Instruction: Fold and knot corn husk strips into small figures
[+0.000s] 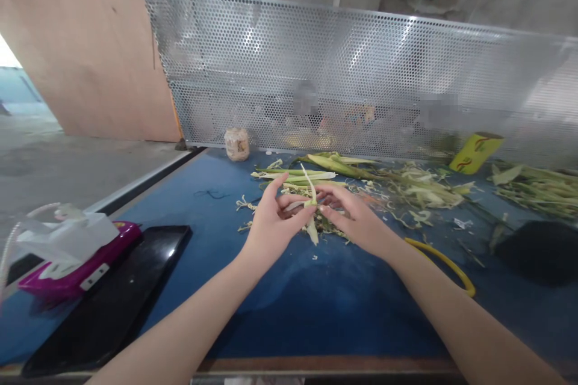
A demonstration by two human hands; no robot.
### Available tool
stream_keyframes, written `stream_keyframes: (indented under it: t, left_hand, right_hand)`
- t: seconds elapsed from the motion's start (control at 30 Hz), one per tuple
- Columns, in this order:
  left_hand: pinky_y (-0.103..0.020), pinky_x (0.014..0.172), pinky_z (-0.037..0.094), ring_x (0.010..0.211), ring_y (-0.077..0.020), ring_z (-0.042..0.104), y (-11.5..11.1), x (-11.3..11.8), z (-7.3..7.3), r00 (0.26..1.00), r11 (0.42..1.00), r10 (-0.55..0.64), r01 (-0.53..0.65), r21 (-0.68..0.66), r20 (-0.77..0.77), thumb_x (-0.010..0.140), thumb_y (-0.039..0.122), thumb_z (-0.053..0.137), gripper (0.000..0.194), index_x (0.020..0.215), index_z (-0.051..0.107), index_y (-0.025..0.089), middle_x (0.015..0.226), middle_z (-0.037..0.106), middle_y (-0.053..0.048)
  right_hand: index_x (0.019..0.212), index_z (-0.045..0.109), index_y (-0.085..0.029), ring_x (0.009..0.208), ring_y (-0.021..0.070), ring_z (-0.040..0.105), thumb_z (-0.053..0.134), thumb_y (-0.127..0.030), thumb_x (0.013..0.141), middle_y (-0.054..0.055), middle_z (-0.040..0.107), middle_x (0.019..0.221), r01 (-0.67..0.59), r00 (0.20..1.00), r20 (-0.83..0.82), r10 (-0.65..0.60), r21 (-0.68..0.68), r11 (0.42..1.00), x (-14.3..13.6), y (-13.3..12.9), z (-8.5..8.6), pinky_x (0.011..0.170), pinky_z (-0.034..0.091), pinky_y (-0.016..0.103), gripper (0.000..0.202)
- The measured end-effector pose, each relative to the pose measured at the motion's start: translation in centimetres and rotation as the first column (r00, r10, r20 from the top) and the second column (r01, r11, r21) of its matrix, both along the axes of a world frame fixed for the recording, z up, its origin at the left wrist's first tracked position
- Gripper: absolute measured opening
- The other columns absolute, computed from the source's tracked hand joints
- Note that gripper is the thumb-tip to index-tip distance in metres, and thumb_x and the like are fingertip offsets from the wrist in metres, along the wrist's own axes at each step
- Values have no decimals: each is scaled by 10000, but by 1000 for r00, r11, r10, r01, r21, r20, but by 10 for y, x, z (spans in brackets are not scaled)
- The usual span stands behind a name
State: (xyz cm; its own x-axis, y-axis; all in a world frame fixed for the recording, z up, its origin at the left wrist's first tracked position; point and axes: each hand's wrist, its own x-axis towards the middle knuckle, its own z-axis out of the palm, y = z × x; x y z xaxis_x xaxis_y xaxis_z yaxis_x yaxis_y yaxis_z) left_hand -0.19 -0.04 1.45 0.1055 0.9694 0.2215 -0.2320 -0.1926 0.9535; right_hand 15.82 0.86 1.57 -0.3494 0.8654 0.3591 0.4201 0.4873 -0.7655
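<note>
A pale, twisted strip of corn husk [312,230] is pinched between both hands above the blue table. One thin white end points up and away, and a flat end hangs down towards me. My left hand [275,216] grips it with the thumb and a bent finger, while its index finger stands raised. My right hand [347,212] closes its thumb and fingertips on the same strip from the other side. Just behind the hands lie long green and whitish husk leaves [295,175]. Husk scraps lie partly hidden beneath my fingers.
A perforated metal screen [280,66] borders the table's far edge. Before it stand a wrapped jar [237,144] and a yellow container [476,152]. At left are a black tray [112,295] and a purple tissue box [81,264]. A yellow hoop [445,261] lies by my right forearm.
</note>
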Motion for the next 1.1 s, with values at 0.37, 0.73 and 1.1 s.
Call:
stream_keyframes:
  t: [0.37, 0.73, 1.1]
  left_hand:
    - [-238, 557, 484, 559, -63, 509, -1, -5, -2, 993, 993, -72, 80, 86, -92, 637, 230, 691, 719, 1265, 341, 220, 856, 571, -1]
    - [-237, 521, 508, 535, -79, 559, -4, -5, 6, 988, 983, -153, 153, 104, -15, 657, 178, 665, 620, 1205, 376, 197, 792, 575, 9]
    - [-197, 499, 452, 636, -104, 555, -4, -5, -1, 977, 975, -70, 110, 193, -201, 696, 205, 628, 559, 1195, 377, 210, 864, 610, -34]
  right_hand:
    - [621, 430, -194, 525, 94, 379, 389, -239, 847, -34, 422, 578, -56, 984, 174, 40, 85, 995, -1, -9, 9, 506, 289, 227, 234]
    - [525, 412, -192, 469, 92, 331, 450, -286, 812, -35, 369, 508, -244, 968, -80, 240, -52, 968, 19, -4, 17, 486, 268, 257, 304]
    - [896, 496, -206, 629, 112, 473, 489, -410, 809, -12, 501, 739, -221, 969, -152, 193, -197, 955, 0, 1, 2, 579, 380, 240, 222]
